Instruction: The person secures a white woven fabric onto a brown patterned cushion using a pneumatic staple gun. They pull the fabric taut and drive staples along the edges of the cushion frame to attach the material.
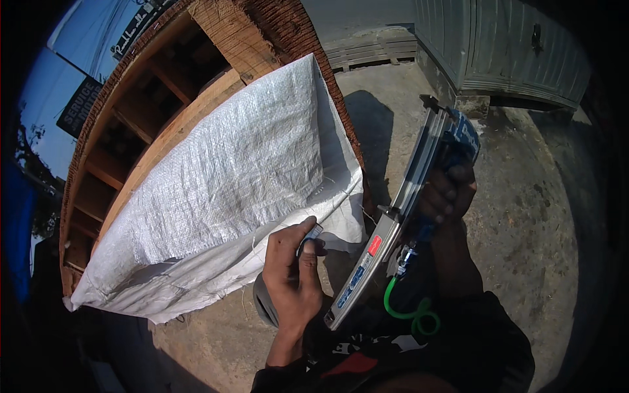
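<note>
The right hand [449,193] is gripping the handle of a long blue-and-silver pneumatic stapler [400,209], held upright over the concrete ground [524,216] with a coiled green hose [409,311] trailing below. The left hand [295,272] is pinching a small strip of staples [313,234] beside the stapler's metal magazine, near a woven white plastic sack [223,190] draping over a rough wooden frame [164,105].

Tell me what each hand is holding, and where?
The right hand grips the pneumatic stapler by its blue handle. The left hand pinches a small strip of staples near the stapler's long magazine.
</note>
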{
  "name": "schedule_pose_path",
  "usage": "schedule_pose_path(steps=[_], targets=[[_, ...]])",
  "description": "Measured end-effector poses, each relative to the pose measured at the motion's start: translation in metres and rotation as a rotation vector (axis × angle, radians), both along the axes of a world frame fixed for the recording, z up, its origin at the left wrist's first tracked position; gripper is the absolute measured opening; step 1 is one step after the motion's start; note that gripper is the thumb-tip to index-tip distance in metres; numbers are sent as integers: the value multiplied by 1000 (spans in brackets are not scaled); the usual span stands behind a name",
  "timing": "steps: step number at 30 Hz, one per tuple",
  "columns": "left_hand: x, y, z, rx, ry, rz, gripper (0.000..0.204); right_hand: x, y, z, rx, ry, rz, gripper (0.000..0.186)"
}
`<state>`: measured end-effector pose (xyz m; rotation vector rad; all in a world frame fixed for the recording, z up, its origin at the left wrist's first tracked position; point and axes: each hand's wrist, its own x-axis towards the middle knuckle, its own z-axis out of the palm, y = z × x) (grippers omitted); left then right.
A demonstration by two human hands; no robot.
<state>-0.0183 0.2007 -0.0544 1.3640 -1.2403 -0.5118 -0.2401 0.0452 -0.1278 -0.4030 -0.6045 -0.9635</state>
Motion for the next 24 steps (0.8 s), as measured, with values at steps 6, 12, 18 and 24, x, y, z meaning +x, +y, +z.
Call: schedule_pose_path(steps=[6, 12, 18, 24], targets=[[-25, -19, 29, -196, 18, -190, 21, 12, 7, 6, -34, 23, 46, 51], [-28, -35, 51, -149, -254, -336, 19, 11, 13, 7, -13, 65, 44, 54], [-32, -42, 67, -3, -393, -337, 20, 17, 10, 5, 35, 136, -7, 53], [-18, -37, 53, -28, -150, -466, 45, 15, 3, 2, 86, 36, 15, 50]])
